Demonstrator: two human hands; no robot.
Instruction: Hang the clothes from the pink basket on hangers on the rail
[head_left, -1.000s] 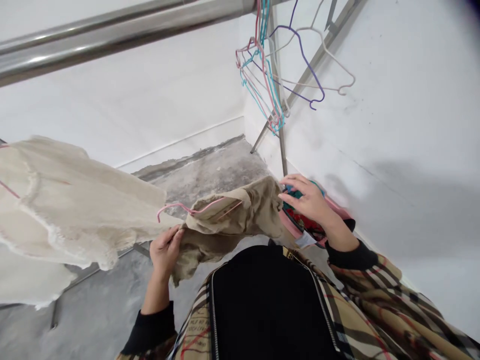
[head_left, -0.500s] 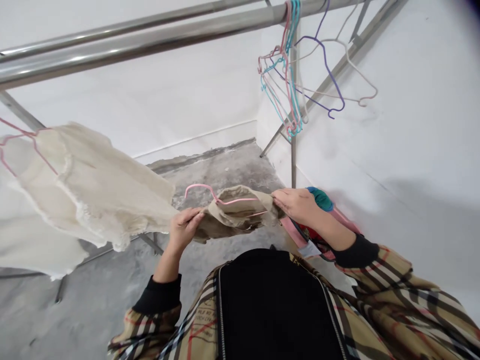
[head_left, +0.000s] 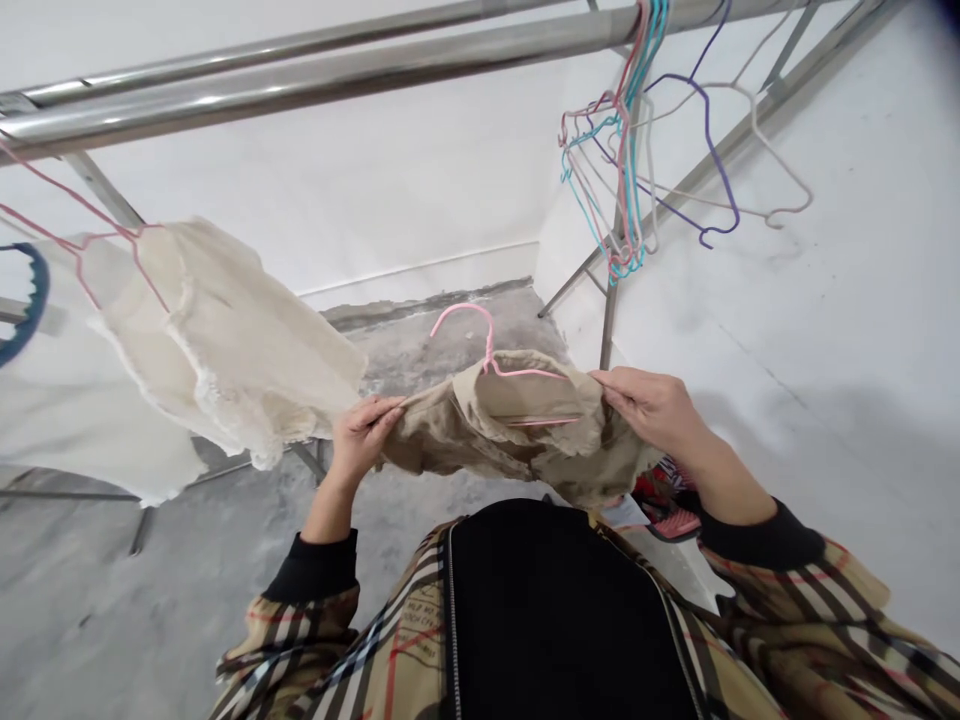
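A tan garment [head_left: 517, 430] hangs between my two hands at chest height, with a pink wire hanger [head_left: 487, 345] set into its neck opening, hook pointing up. My left hand [head_left: 361, 435] pinches the garment's left shoulder. My right hand [head_left: 652, 405] grips the right shoulder. Above runs a steel clothes rail [head_left: 322, 75]. A cream lace-edged garment [head_left: 225, 340] hangs from it on a pink hanger at the left.
Several empty wire hangers [head_left: 637, 170], pink, teal, purple and white, hang at the rail's right end. A white wall stands close on the right. A basket with red and colourful clothes [head_left: 667, 500] sits low by my right arm. The concrete floor [head_left: 112, 600] lies below.
The garment has risen and spread out between my hands. My right hand moved from the basket side onto its right shoulder, and the hanger's hook now stands upright.
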